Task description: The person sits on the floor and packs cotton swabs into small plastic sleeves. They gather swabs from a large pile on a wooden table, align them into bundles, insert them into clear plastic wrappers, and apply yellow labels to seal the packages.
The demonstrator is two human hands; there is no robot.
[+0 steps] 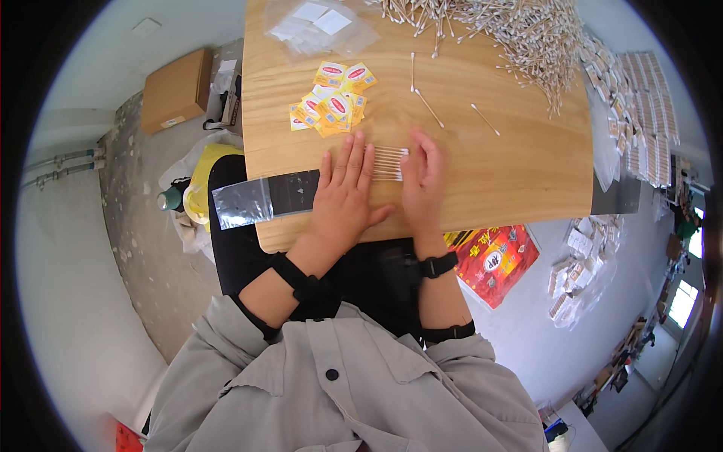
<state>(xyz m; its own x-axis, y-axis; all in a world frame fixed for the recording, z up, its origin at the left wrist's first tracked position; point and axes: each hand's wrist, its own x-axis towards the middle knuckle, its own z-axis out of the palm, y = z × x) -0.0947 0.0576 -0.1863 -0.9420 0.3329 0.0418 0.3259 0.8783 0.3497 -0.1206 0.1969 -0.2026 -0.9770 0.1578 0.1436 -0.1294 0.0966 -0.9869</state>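
Note:
A row of cotton swabs (387, 164) lies side by side on the wooden table (497, 173) near its front edge. Over the left part of the row my left hand (340, 192) rests flat, fingers stretched forward, hiding the swabs' left ends. My right hand (423, 181), slightly blurred, stands on edge at the right-hand tips, its fingers lightly curved and not wrapped round anything. Just beyond my left fingertips is a loose pile of yellow and white printed cards (331, 105). Three single swabs (429, 108) lie farther forward.
A large heap of swabs (527, 45) covers the far right of the table. Clear plastic bags (320, 26) lie at the far left; a clear film sleeve (242, 205) overhangs the left edge. Packed bundles (648, 113) stand at right, and a red package (493, 260) lies below the table.

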